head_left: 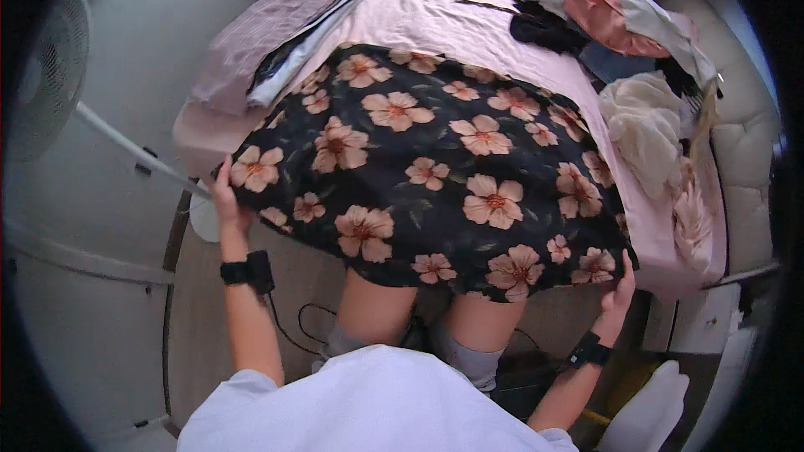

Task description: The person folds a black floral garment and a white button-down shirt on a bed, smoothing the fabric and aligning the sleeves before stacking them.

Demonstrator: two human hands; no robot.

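Note:
A black skirt-like garment (pixel 435 176) with large peach flowers is spread wide between my hands. Its far part lies over the end of the bed, while its near hem hangs in front of my knees. My left hand (pixel 231 205) grips the left lower corner, with its fingers partly hidden by the cloth. At the opposite lower corner, my right hand (pixel 618 295) pinches the hem, its thumb on top and the other fingers mostly underneath. The cloth looks fairly flat, sagging a little in the middle of the near edge.
The pink-sheeted bed (pixel 435 0) has stacked folded clothes (pixel 276 33) at its left. A loose heap of clothes (pixel 620 25) and a cream cloth (pixel 645 121) lie on its right. A white standing fan (pixel 54 67) is at the left, and a black cable (pixel 289 331) runs across the floor.

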